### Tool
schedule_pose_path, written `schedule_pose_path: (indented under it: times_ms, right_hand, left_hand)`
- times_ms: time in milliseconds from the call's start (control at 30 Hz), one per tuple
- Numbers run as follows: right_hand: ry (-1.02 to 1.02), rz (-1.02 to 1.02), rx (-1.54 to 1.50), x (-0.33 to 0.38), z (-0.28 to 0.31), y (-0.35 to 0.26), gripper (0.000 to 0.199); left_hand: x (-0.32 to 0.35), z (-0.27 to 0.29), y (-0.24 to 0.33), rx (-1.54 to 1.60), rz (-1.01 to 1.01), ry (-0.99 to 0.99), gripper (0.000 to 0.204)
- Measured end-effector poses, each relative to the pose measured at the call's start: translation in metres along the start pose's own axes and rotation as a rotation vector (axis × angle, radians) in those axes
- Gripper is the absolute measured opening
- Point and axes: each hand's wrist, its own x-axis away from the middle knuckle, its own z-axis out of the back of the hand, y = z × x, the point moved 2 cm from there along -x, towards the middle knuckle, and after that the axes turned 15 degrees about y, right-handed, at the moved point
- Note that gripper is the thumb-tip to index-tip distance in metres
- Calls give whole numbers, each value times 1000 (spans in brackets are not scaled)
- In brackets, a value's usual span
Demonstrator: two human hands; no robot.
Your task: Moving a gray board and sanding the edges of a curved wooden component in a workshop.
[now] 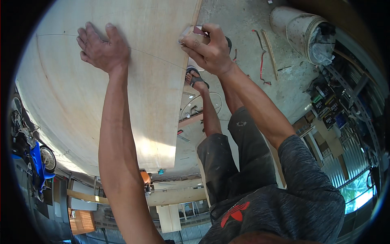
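Observation:
A large pale plywood sheet (156,97) fills the left and middle of the view, with a thin dark line running across it. My left hand (106,49) lies flat on the sheet, fingers spread, holding nothing. At the sheet's right edge, my right hand (211,51) grips a small sanding block (187,33) wrapped in paper, whose reddish-brown side shows near the thumb. The block is at the edge; its underside is hidden, so I cannot tell how it meets the wood.
My sandalled foot (197,78) stands beside the sheet's right edge. On the concrete floor lie a red strip (262,61) and a wooden stick (270,55). A dirty white bucket (298,34) lies at the far right. A blue motorbike (38,162) is at the left.

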Motion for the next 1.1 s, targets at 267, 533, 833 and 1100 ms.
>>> schedule_pose_path:
  times_ms: [267, 533, 833, 1100]
  right_hand:
    - [-43, -112, 183, -46, 1, -3, 16]
    - [99, -44, 149, -103, -21, 44, 19]
    - [228, -86, 144, -128, -38, 30, 19]
    - [-51, 34, 38, -30, -10, 8, 21]
  left_hand:
    - [3, -2, 2, 12, -1, -1, 66]
    - [-5, -6, 16, 49, 37, -24, 68]
    - [-3, -8, 4, 0, -41, 7, 65]
    - [-4, -3, 7, 12, 7, -26, 67]
